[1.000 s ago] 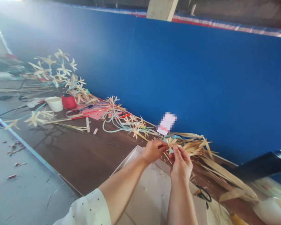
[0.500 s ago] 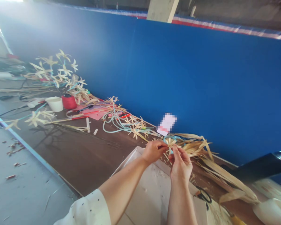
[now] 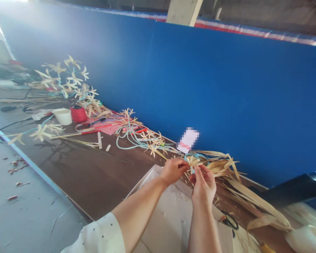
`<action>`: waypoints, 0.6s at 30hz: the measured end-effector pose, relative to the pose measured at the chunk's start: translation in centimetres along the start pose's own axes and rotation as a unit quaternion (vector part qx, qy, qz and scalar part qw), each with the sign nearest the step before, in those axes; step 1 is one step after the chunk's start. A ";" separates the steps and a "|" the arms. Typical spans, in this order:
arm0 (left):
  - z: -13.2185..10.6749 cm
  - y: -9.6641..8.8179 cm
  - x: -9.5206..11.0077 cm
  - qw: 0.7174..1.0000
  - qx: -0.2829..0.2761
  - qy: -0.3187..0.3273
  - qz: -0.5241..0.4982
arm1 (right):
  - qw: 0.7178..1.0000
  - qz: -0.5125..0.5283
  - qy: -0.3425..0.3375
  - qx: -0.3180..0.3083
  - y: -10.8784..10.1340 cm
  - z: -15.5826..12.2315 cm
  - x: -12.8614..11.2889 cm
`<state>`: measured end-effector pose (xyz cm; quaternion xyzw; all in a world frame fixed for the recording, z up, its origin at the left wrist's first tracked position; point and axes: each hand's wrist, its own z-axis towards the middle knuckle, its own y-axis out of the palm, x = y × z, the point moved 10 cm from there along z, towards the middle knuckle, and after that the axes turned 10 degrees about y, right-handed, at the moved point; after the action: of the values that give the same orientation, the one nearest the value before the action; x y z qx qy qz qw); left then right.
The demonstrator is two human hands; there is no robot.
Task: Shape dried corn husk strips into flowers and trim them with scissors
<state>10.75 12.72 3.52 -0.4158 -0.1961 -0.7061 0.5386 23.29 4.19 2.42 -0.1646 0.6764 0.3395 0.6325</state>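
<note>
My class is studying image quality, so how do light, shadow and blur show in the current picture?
Head view: glare pales the blue panel at upper left; head view: soft, branching shadows fall on the brown tabletop at left; head view: the white object at lower right is blurred, the flower at the fingers clearer.

The brown tabletop (image 3: 94, 179) in front of me stretches away to my left. On it I see a white cup (image 3: 62, 117) just beside a red thread spool (image 3: 79, 115), with pink paper (image 3: 109, 129) near them. Closer to me lie looped pale-blue tubing (image 3: 126, 148) and two short white pieces (image 3: 99, 140). Dried husks (image 3: 263, 202) spread on my right. Past the left edge, small scraps (image 3: 12, 198) litter the grey floor (image 3: 34, 218).
</note>
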 end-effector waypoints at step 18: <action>0.0 -0.1 -0.4 1.000 0.019 -0.013 -0.017 | 1.000 0.008 0.002 0.007 0.1 -0.2 0.0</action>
<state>10.69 12.93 3.22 -0.4110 -0.2234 -0.7056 0.5322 23.08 4.13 2.43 -0.1548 0.6812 0.3395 0.6299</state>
